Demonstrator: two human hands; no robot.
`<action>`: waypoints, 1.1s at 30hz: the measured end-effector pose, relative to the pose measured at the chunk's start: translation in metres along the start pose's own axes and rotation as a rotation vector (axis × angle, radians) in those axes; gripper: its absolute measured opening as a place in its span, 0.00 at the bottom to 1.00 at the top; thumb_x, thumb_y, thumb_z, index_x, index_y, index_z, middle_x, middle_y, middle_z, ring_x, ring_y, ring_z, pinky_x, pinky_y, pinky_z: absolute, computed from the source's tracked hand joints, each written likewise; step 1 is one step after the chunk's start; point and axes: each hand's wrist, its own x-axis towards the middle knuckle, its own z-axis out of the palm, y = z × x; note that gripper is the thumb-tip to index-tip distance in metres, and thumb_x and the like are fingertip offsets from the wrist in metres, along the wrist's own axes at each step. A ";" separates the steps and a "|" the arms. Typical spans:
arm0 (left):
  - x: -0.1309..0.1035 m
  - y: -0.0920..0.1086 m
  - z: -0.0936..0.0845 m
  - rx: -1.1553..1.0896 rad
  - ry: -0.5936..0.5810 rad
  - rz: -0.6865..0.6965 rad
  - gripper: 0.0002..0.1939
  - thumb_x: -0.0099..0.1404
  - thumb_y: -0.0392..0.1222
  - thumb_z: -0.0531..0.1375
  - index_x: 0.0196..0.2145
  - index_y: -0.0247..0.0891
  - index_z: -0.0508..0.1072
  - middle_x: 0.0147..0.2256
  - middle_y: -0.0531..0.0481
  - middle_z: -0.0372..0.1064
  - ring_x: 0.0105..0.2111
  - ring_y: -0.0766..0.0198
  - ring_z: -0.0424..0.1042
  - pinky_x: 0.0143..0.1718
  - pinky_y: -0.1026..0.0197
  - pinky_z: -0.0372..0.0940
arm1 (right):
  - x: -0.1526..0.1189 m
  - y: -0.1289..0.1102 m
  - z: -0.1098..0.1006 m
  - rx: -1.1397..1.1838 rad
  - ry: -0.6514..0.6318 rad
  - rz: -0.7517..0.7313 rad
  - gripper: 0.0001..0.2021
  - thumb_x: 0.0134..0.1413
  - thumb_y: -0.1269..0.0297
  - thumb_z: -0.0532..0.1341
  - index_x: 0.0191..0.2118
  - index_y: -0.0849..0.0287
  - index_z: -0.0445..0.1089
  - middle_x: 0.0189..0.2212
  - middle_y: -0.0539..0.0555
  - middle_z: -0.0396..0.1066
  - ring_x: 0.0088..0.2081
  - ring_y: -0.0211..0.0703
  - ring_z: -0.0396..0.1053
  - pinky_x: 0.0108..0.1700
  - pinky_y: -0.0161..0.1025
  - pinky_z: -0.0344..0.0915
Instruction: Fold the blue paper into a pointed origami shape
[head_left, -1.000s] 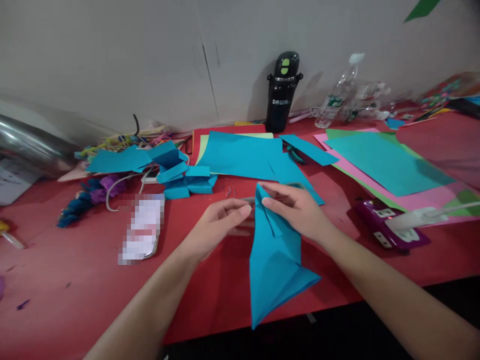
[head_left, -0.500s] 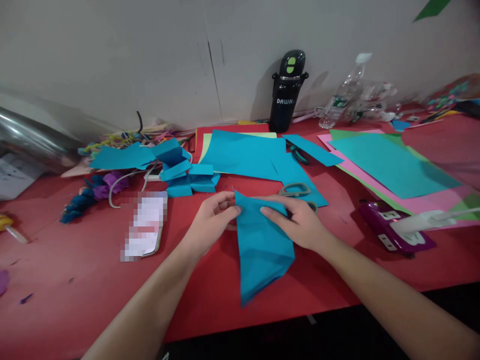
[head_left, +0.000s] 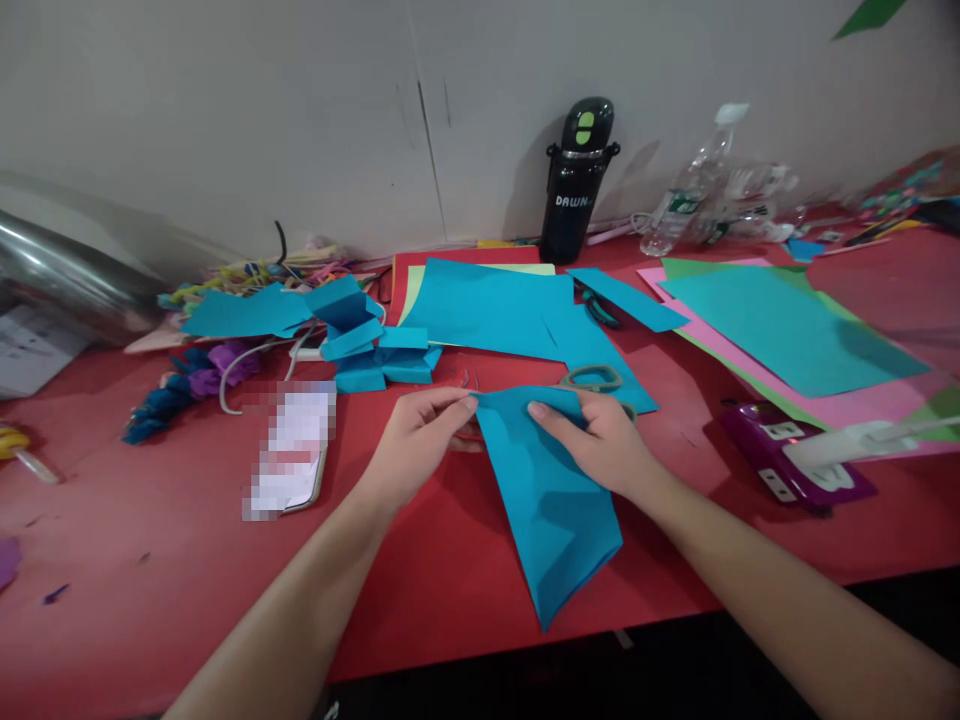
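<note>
A folded sheet of blue paper (head_left: 555, 490) hangs between my two hands above the red table. My left hand (head_left: 424, 430) pinches its upper left corner between thumb and fingers. On the upper right edge, my right hand (head_left: 600, 440) grips the paper, thumb on the front face and fingers hidden behind. The paper's lower end tapers to a point toward the table's front edge. Just beyond my right hand lie scissors (head_left: 592, 379), partly covered by hand and paper. Folded blue paper pieces (head_left: 375, 350) sit farther back on the left.
A phone (head_left: 292, 450) lies left of my hands. At the right is a purple power strip (head_left: 795, 460) with a white plug. Blue sheets (head_left: 487, 310), a black bottle (head_left: 574, 190) and clear plastic bottles (head_left: 682, 200) stand or lie toward the wall. The red table (head_left: 420, 620) ends in front.
The blue paper's lower end has swung to the right, so it now slants. Both hands keep their hold, with the left thumb now right at the corner.
</note>
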 end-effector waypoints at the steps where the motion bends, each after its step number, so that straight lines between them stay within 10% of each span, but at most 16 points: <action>1: 0.000 0.000 0.000 0.012 0.001 0.004 0.13 0.65 0.51 0.63 0.38 0.39 0.81 0.36 0.46 0.81 0.35 0.56 0.80 0.34 0.58 0.76 | 0.000 0.000 0.000 -0.014 0.015 -0.007 0.08 0.61 0.57 0.64 0.34 0.51 0.78 0.32 0.50 0.78 0.35 0.47 0.75 0.37 0.43 0.72; 13: 0.006 -0.002 -0.004 -0.221 0.100 -0.083 0.10 0.63 0.46 0.66 0.31 0.36 0.77 0.29 0.48 0.79 0.30 0.59 0.79 0.34 0.60 0.75 | -0.004 0.014 -0.005 -0.262 -0.152 -0.357 0.31 0.56 0.81 0.52 0.59 0.43 0.70 0.57 0.48 0.72 0.58 0.48 0.70 0.59 0.53 0.67; 25: 0.006 -0.004 -0.003 -0.207 0.111 -0.046 0.11 0.63 0.47 0.64 0.36 0.36 0.78 0.31 0.46 0.79 0.31 0.58 0.78 0.32 0.60 0.73 | -0.001 0.015 -0.001 -0.098 -0.184 -0.272 0.27 0.59 0.78 0.54 0.58 0.44 0.71 0.57 0.49 0.72 0.59 0.47 0.69 0.63 0.51 0.64; 33: 0.008 -0.007 -0.006 -0.190 0.136 -0.001 0.08 0.61 0.45 0.68 0.32 0.38 0.78 0.28 0.50 0.76 0.28 0.63 0.75 0.31 0.63 0.73 | 0.000 0.010 -0.004 0.137 -0.260 0.048 0.13 0.65 0.64 0.58 0.51 0.51 0.77 0.49 0.52 0.77 0.48 0.48 0.75 0.53 0.49 0.71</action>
